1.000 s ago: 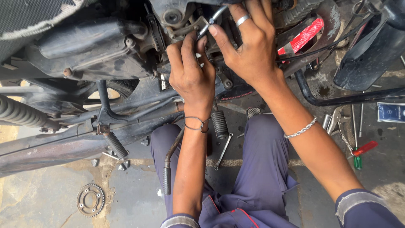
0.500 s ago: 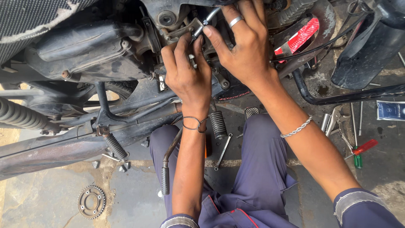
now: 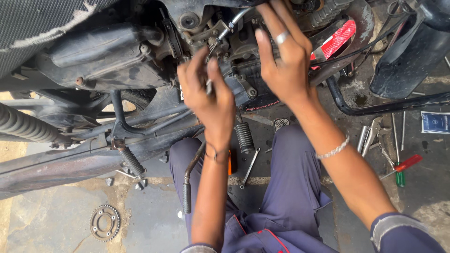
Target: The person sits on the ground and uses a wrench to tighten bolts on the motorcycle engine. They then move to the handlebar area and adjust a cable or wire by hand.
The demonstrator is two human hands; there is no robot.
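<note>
Left hand has dropped, pinching a thin rod; right hand spread open over the engine

Two bare hands are raised at the engine: the left hand and the right hand. One silver ring sits on the right hand, one silver chain bracelet on the right wrist, and one dark thread band on the left wrist. On the floor lie one round toothed steel sprocket, one open-ended steel spanner, one screwdriver with a red and green handle and one small blue flat packet. Two black ribbed rubber footpegs show.
</note>
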